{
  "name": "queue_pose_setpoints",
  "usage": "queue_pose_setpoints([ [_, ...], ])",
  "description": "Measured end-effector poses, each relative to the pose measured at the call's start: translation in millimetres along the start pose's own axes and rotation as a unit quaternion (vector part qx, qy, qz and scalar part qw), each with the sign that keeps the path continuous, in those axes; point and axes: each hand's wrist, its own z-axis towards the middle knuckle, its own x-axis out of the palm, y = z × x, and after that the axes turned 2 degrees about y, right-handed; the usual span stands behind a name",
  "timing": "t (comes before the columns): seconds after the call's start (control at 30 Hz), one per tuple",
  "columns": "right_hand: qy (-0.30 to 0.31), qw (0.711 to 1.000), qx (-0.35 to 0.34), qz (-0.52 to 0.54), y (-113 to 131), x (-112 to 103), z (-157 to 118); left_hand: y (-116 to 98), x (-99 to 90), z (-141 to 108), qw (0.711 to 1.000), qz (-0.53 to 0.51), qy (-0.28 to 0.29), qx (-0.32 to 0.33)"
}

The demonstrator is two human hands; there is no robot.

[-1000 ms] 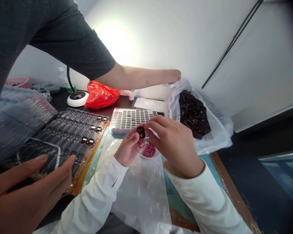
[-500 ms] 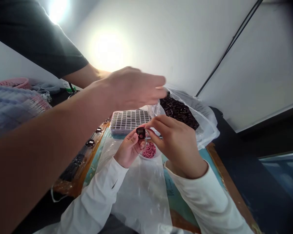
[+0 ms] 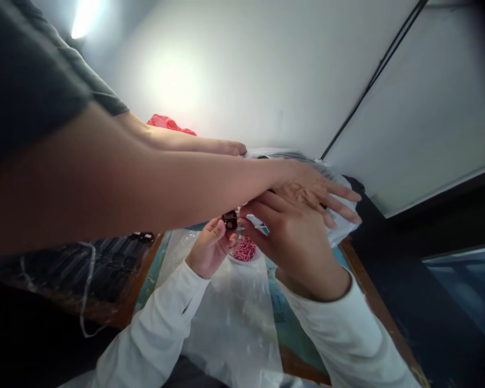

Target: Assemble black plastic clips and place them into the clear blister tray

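Note:
My left hand [image 3: 210,245] is closed around a small black digital finger counter [image 3: 230,220], held between thumb and fingers with its little screen toward me. Close at the counter's right edge, the thumb and forefinger of my right hand [image 3: 295,242] are pinched together. What they hold is too small to make out. Just below both hands stands a white bowl [image 3: 246,262] with many small pink pieces [image 3: 244,249]. A sheet of clear plastic [image 3: 230,312] lies under my forearms.
A co-worker's arm [image 3: 194,188] crosses from the left, its spread hand [image 3: 307,186] over a clear plastic bag [image 3: 343,229] just beyond my right hand. Their other arm [image 3: 194,141] reaches behind. Plastic-wrapped dark items [image 3: 109,264] lie at left; a red bag [image 3: 165,122] is at the back.
The co-worker's near arm has swung right and forward, its hand now spread over the bag and the gridded tray covered. My hands stay almost in place; the counter tilts slightly.

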Motion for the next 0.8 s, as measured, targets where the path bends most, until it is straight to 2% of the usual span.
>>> queue_pose_setpoints([
  [0.1,-0.018,1.0,0.009,-0.022,-9,-3,0,0,0.8,3,0.999,-0.024,0.021,-0.009],
  [0.23,-0.006,0.998,0.037,-0.041,-17,-13,-2,0,3.0,5,0.999,-0.027,0.023,-0.017],
  [0.4,0.001,0.999,0.053,0.006,-12,-21,-3,1,2.2,3,0.999,-0.029,0.025,-0.015],
  [0.57,0.046,0.991,0.11,0.055,-8,-23,-3,1,2.0,3,0.999,-0.027,0.031,-0.017],
  [0.8,0.061,0.987,0.127,0.081,-7,-28,-2,1,1.5,3,0.998,-0.029,0.05,-0.014],
])
